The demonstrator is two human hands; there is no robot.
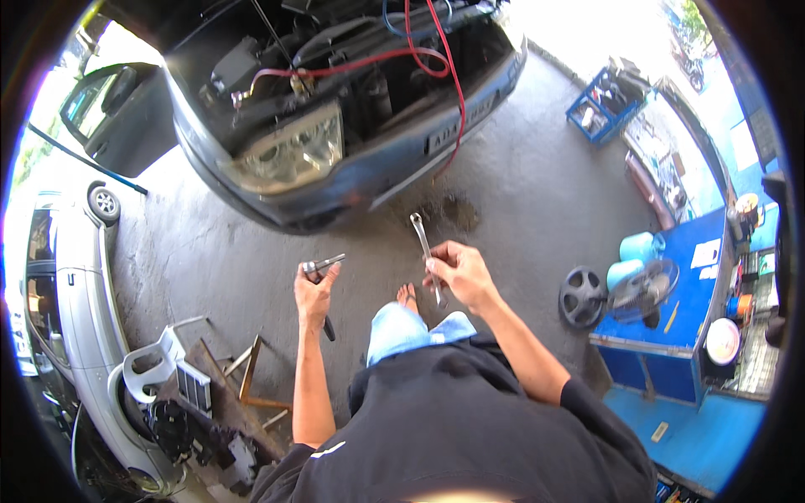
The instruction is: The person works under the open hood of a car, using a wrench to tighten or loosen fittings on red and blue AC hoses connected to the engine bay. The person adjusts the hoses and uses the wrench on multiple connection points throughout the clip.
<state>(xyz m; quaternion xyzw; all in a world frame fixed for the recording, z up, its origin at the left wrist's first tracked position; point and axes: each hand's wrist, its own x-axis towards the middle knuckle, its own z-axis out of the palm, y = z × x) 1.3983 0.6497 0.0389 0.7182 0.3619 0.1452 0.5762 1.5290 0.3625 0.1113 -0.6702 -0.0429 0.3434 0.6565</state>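
In the head view, the left hand (313, 289) holds a shiny tool (327, 263) in its fingers. The right hand (461, 272) pinches a silver wrench (422, 238) with its fingers. Both tools are up, not touching the open car (369, 178). What's done or left isn't clear.

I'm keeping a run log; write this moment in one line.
left hand: ratchet-like tool held | right hand: wrench held | ahead: dark car, engine bay exposed
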